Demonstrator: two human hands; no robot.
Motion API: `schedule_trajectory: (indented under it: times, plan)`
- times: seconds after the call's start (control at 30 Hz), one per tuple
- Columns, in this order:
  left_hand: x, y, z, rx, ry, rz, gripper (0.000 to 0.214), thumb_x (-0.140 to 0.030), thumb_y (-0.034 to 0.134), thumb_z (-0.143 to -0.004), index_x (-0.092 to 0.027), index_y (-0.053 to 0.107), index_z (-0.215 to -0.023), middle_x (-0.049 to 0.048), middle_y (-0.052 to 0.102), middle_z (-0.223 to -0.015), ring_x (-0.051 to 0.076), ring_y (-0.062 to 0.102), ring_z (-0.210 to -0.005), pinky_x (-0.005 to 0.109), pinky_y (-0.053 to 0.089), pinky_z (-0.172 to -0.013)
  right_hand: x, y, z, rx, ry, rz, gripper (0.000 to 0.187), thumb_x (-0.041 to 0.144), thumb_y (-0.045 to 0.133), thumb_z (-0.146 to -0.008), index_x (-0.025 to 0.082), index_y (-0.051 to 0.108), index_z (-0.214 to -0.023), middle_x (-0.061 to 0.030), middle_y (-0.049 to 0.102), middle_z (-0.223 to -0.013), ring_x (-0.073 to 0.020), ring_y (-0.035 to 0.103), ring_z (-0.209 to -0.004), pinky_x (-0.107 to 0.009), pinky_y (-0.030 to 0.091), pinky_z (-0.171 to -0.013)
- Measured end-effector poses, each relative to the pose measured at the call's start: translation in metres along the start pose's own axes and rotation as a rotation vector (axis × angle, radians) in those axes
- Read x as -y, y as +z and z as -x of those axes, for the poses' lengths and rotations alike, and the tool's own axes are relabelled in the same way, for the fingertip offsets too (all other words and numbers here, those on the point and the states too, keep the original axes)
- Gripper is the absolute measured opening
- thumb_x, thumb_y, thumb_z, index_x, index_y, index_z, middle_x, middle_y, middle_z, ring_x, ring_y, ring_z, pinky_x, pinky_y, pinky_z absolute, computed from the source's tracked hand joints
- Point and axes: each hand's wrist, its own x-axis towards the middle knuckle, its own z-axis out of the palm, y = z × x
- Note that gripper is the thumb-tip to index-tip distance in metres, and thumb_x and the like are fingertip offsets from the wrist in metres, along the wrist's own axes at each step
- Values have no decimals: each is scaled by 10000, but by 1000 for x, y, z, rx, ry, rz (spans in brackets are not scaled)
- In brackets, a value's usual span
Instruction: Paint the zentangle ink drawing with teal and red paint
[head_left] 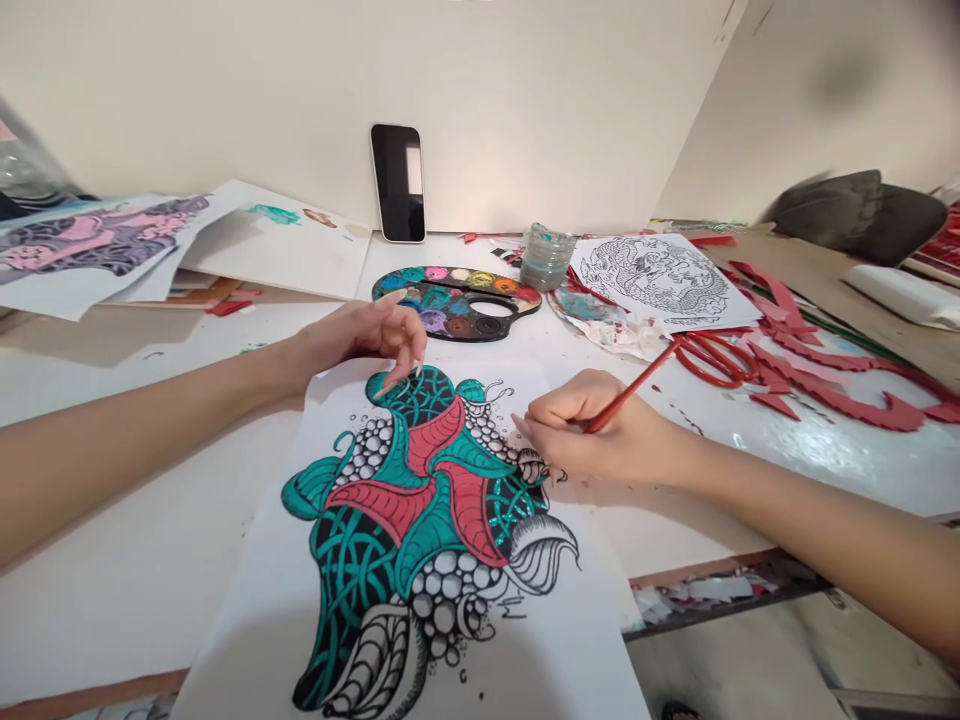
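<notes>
Head view: gripping a red-handled paintbrush [631, 387] in the right hand [604, 430], at the right side of the partly coloured drawing [442, 480] on the white surface [690, 512]; touching its top with the loosely curled left hand [364, 333], near the paint palette [433, 296]

From where I stand, I count one left hand [367, 335], one right hand [592, 430], one brush [634, 385] and three patterned sheets: one green-and-red [439, 480], one circular line drawing [652, 280], one pink-and-purple [97, 243]. Also one palette [469, 289], one phone [399, 185], one jar [547, 260]; red scraps [877, 395], too jumbled to count.
</notes>
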Motion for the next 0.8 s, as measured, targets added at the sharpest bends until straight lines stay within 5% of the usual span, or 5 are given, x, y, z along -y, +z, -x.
schedule_trajectory:
  times: [0.8]
  plan:
    - [-6,5,0,5,17,-10,619,-794,641,-778,-177,644,-729,17,603,-469,127,519,-403,232,380,-426,-1,0,1,-23,24,60,473,65,570,-881,208,259,-555,81,280,-492,-32,241,-464,-194,184,-414]
